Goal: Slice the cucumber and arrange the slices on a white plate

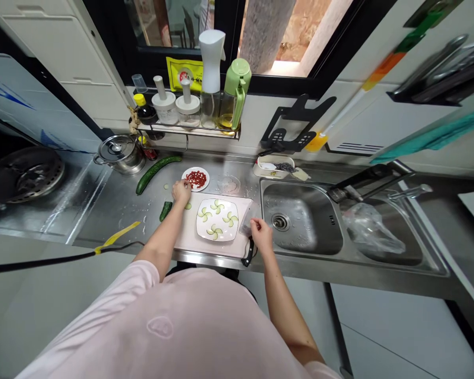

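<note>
My left hand [181, 192] is closed at the near left edge of a small white plate [185, 175] of chopped red pieces [196, 179]; what its fingers hold is too small to make out. My right hand [261, 233] is closed beside the cleaver blade [246, 222], at the right edge of the white cutting board [185, 237]; its fingertips hide what they may hold. Between the hands, a white square plate [217, 217] bears several pinwheels of green cucumber slices [215, 231]. A cucumber piece [166, 210] lies left of the board.
A whole cucumber [154, 172] and a steel pot [121, 153] stand at the back left. Bottles line a wall shelf [189, 128]. A double sink [306, 221] with a plastic bag [373, 229] is at the right. A black pan [23, 173] sits far left.
</note>
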### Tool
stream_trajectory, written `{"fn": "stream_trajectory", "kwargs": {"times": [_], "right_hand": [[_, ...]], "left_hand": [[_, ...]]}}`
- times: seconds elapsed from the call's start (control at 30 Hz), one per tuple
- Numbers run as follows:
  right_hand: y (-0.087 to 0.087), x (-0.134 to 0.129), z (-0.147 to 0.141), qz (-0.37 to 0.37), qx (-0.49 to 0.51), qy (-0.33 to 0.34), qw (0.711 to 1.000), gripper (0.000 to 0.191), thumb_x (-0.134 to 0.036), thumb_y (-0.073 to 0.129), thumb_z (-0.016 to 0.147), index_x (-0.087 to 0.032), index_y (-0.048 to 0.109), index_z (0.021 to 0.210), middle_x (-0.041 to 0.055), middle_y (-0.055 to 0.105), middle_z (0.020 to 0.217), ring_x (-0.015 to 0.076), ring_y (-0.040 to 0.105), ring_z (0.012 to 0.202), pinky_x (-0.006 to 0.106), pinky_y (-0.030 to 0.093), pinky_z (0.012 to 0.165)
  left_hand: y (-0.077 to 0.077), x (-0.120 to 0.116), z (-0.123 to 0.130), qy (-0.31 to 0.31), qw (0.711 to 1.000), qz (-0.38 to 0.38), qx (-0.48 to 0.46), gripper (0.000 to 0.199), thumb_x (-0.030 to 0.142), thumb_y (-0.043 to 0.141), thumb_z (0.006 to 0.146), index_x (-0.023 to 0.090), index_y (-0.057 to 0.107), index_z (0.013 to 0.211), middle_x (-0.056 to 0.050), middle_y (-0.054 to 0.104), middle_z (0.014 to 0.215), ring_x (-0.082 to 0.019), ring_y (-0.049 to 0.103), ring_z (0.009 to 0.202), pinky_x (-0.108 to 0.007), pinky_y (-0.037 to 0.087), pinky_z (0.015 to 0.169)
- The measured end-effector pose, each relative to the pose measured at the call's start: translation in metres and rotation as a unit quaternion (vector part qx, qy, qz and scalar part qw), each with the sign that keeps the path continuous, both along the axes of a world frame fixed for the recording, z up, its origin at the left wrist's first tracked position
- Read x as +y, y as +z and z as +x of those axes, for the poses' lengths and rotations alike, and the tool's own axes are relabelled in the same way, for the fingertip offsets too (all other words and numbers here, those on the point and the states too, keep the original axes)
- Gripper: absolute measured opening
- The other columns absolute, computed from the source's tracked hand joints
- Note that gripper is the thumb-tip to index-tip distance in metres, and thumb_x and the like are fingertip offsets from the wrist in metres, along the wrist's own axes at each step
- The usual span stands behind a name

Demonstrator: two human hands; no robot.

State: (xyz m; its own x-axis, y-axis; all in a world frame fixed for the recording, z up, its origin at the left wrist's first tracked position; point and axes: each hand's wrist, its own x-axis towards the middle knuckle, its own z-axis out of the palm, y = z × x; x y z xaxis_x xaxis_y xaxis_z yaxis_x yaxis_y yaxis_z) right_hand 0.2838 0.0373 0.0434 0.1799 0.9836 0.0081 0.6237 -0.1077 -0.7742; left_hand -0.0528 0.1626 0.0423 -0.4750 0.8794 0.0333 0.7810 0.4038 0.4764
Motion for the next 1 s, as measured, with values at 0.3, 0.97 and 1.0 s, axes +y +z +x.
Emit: {"fn": "stream_trajectory", "kwargs": {"times": [0.3, 0.97, 1.0], "right_hand": [[-0.004, 0.033, -0.007, -0.006, 0.003, 0.022, 1.0, 0.038, -0.043, 0.046, 0.08, -0.016, 0.068, 0.095, 0.006, 0.067, 0.077, 0.0181, 0.056, 0.065, 0.03, 0.044, 0.067], [-0.005, 0.039, -0.011, 0.079, -0.028, 0.023, 0.996, 0.029, -0.034, 0.047, 0.081, -0.015, 0.066, 0.092, 0.0088, 0.064, 0.092, 0.0194, 0.056, 0.08, 0.034, 0.044, 0.078], [-0.004, 0.039, -0.012, 0.079, -0.029, 0.022, 0.996, 0.029, -0.034, 0.047, 0.081, -0.015, 0.066, 0.092, 0.0088, 0.064, 0.092, 0.0194, 0.056, 0.08, 0.034, 0.044, 0.078]], "left_hand": [[0.002, 0.03, 0.001, -0.048, 0.997, -0.045, 0.05, 0.024, 0.025, 0.048, 0.083, 0.025, 0.067, 0.097, -0.011, 0.06, 0.103, -0.026, 0.051, 0.101, -0.036, 0.039, 0.081], [-0.01, 0.051, 0.003, -0.022, 0.996, -0.07, 0.047, 0.017, 0.029, 0.055, 0.077, 0.018, 0.068, 0.078, -0.018, 0.061, 0.101, -0.031, 0.052, 0.101, -0.044, 0.04, 0.082], [-0.009, 0.05, 0.003, -0.017, 0.997, -0.064, 0.039, 0.016, 0.029, 0.055, 0.077, 0.019, 0.068, 0.077, -0.017, 0.061, 0.1, -0.031, 0.053, 0.1, -0.043, 0.041, 0.081]]}}
